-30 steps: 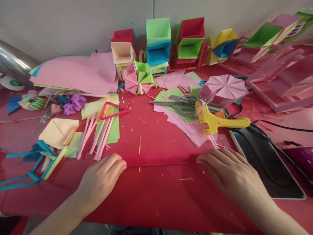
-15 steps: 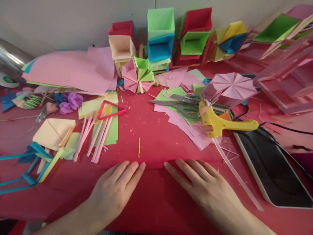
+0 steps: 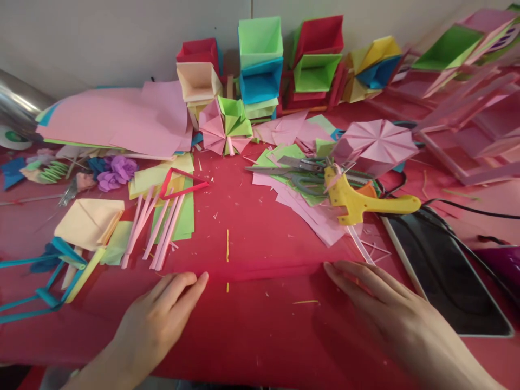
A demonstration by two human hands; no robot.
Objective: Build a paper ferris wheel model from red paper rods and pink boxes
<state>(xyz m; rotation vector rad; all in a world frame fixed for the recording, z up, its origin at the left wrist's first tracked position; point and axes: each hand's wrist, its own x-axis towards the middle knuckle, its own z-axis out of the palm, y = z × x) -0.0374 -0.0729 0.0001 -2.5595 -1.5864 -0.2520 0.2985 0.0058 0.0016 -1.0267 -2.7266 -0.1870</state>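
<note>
A thin, dark red roll or strip (image 3: pixel 264 272), apparently paper, runs crosswise on the red tabletop (image 3: pixel 244 346) and nearly blends into it. Over its left end lie the stretched fingertips of my left hand (image 3: pixel 162 303), palm down. My right hand (image 3: pixel 374 298) is spread flat at the other end, fingers out over the strip. Neither hand grips anything. Small yellow scraps (image 3: pixel 227 246) lie about the strip. How far the strip reaches under my fingers is hidden.
Pink paper sticks (image 3: pixel 166 233) and a red paper triangle (image 3: pixel 182 184) lie left. A yellow glue gun (image 3: pixel 374 203), scissors (image 3: pixel 300 176) and a phone (image 3: pixel 447 276) are at right. Folded paper boxes (image 3: pixel 260 81) stand along the wall; pink sheets (image 3: pixel 117 116) lie back left.
My hands have slid apart, left hand leftward and right hand rightward, uncovering more of the red strip between them. More yellow scraps show near it. The view has shifted slightly.
</note>
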